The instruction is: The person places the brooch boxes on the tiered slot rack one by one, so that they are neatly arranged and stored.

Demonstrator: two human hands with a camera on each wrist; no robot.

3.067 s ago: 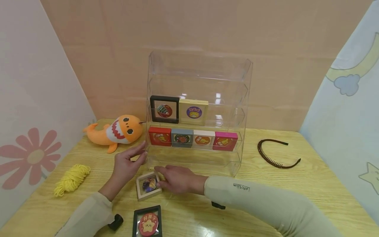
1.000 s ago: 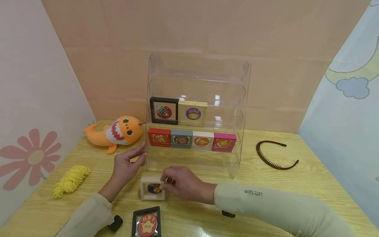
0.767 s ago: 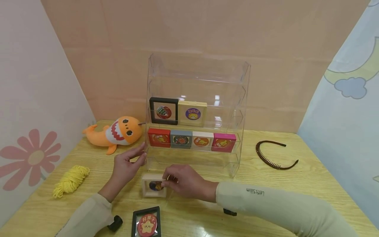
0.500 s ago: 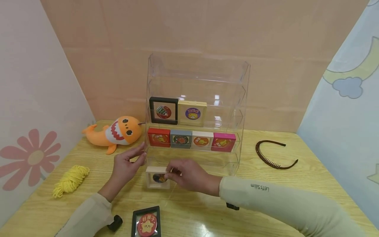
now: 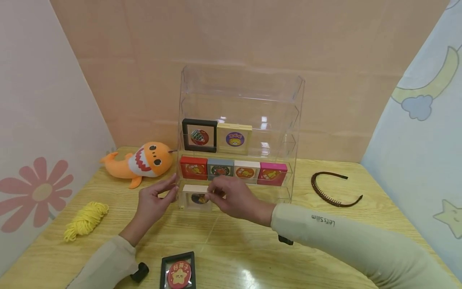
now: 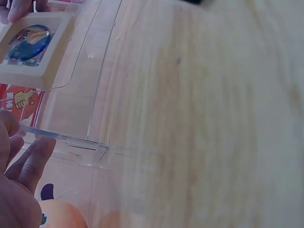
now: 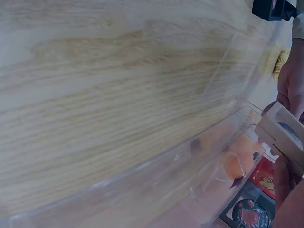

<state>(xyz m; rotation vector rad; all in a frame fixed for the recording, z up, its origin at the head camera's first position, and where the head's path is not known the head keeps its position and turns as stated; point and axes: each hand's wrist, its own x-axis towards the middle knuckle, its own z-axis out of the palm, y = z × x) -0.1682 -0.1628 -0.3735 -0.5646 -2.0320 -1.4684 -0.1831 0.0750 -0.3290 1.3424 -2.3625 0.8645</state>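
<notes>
My right hand (image 5: 240,198) pinches the right edge of a cream-framed display case (image 5: 190,189) with a dark round badge inside. The case stands upright at the left end of the bottom tier of a clear acrylic display rack (image 5: 242,96). In the left wrist view the cream case (image 6: 53,71) hangs close over the rack's clear lip. My left hand (image 5: 153,204) holds the rack's left side panel between thumb and fingers. One tier up stand red (image 5: 194,168), grey-blue (image 5: 213,162), pale pink (image 5: 247,165) and magenta (image 5: 273,167) cases. Higher are a black-framed case (image 5: 199,121) and a pale yellow one (image 5: 234,127).
A black-framed case (image 5: 192,267) with a red star badge lies at the table's front. An orange shark plush (image 5: 160,156) sits left of the rack, yellow yarn (image 5: 86,218) nearer the front. A brown headband (image 5: 323,194) lies to the right.
My right hand picked the cream case up from the table, tilted it upright and carried it up and rightward to the bottom tier. My left hand stays at the rack's side.
</notes>
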